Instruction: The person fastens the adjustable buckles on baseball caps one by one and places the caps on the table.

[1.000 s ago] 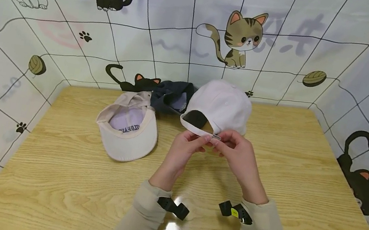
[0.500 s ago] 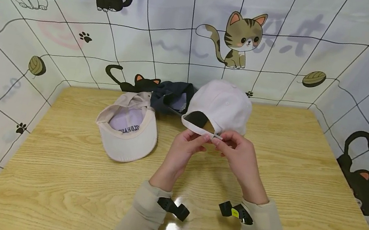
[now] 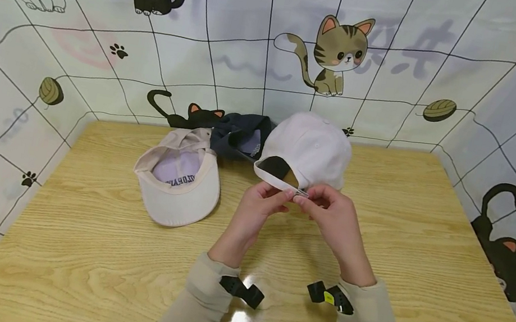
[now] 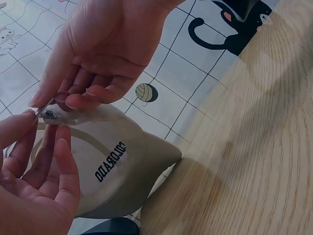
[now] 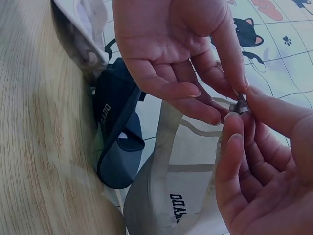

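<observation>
A white baseball cap stands with its back opening toward me. Across that opening runs its white strap, with a small metal buckle at the right end. My left hand pinches the strap just left of the buckle between thumb and fingers. On the other side, my right hand pinches at the buckle, its thumb nearly meeting the left one. In the right wrist view the buckle is tilted between the fingertips, which partly hide it. Dark lettering shows inside the cap in the left wrist view.
A beige cap lies upturned to the left, its brim toward me. Behind it a navy cap rests against the white cap's left side. Cat-print cloth walls the wooden table at the back and sides.
The buckle has turned between the fingertips, and my right thumb has shifted slightly left. The white cap and both forearms stay nearly in place; the other caps have not moved.
</observation>
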`<state>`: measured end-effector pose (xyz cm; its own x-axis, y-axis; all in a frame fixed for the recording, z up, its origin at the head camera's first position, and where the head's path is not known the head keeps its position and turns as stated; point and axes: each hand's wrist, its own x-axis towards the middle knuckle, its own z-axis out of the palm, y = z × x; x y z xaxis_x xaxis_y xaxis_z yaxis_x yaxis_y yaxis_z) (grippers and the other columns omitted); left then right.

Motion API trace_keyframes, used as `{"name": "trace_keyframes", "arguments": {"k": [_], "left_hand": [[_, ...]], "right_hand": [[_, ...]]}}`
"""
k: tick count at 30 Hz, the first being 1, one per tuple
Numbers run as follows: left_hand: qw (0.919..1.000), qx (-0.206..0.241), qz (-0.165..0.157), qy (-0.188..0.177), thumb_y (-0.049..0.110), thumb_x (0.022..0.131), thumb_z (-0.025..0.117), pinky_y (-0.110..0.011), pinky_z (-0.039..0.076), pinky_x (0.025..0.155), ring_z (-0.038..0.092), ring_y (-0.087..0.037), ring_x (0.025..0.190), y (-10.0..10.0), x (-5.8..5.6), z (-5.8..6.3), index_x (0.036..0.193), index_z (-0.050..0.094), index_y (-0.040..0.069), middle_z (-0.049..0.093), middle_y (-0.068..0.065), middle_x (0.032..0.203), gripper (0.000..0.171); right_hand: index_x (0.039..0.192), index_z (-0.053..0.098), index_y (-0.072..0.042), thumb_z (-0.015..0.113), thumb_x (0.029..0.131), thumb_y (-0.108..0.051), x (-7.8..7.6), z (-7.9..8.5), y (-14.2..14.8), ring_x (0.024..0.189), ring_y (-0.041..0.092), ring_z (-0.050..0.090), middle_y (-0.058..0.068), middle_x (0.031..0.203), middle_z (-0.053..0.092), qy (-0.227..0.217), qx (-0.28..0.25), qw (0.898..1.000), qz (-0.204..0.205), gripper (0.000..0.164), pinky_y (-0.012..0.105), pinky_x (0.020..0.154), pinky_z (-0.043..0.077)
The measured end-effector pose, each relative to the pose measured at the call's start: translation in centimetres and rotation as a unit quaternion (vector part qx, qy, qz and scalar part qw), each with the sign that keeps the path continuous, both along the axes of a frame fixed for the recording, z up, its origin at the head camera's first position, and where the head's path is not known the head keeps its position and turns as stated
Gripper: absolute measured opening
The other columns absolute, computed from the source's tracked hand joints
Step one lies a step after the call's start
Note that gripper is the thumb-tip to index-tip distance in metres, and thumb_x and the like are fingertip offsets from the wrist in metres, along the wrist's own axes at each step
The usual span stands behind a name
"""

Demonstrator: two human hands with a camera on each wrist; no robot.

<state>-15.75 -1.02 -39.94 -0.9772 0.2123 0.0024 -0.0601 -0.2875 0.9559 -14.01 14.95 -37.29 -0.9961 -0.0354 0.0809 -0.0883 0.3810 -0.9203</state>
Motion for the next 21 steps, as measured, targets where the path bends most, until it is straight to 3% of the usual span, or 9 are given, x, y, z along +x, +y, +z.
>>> {"name": "trace_keyframes", "arguments": {"k": [6, 13, 15, 21], "left_hand": [[0.9999, 0.009, -0.002, 0.008, 0.023, 0.083, 0.064, -0.033, 0.049, 0.072, 0.058, -0.021, 0.087, 0.04, -0.04, -0.03, 0.102, 0.061, 0.000, 0.062, -0.007, 0.093, 0.029], [0.9997, 0.018, 0.012, 0.013, 0.026, 0.082, 0.065, -0.034, 0.050, 0.072, 0.059, -0.028, 0.092, -0.01, 0.03, -0.04, 0.100, 0.061, 0.003, 0.063, -0.012, 0.096, 0.029], [0.9997, 0.014, 0.012, 0.015, 0.026, 0.081, 0.066, -0.034, 0.050, 0.071, 0.060, -0.027, 0.091, 0.02, 0.09, 0.04, 0.099, 0.062, 0.003, 0.063, -0.012, 0.094, 0.029], [0.9997, 0.007, 0.013, 0.022, 0.023, 0.082, 0.066, -0.034, 0.050, 0.072, 0.054, -0.039, 0.097, 0.04, 0.08, 0.16, 0.098, 0.062, 0.005, 0.063, -0.011, 0.094, 0.025]], "right_hand": [[0.093, 0.062, -0.005, 0.066, 0.080, -0.031, 0.08, 0.29, -0.11, 0.069, 0.022, 0.060, 0.015, 0.082, 0.062, -0.008, -0.040, 0.999, 0.023, 0.029, 0.030, 0.061, 0.051], [0.101, 0.062, -0.006, 0.065, 0.082, -0.028, 0.35, 0.57, 0.30, 0.075, 0.024, 0.063, 0.008, 0.089, 0.065, -0.003, -0.061, 0.996, 0.065, 0.029, 0.040, 0.068, 0.051], [0.100, 0.063, -0.006, 0.064, 0.083, -0.027, 0.38, 0.59, 0.36, 0.075, 0.024, 0.064, 0.008, 0.088, 0.065, -0.001, -0.064, 0.996, 0.064, 0.027, 0.040, 0.068, 0.051], [0.091, 0.063, -0.008, 0.063, 0.084, -0.030, 0.37, 0.58, 0.20, 0.070, 0.020, 0.063, 0.005, 0.081, 0.065, 0.019, -0.025, 0.999, 0.040, 0.023, 0.034, 0.064, 0.051]]}}
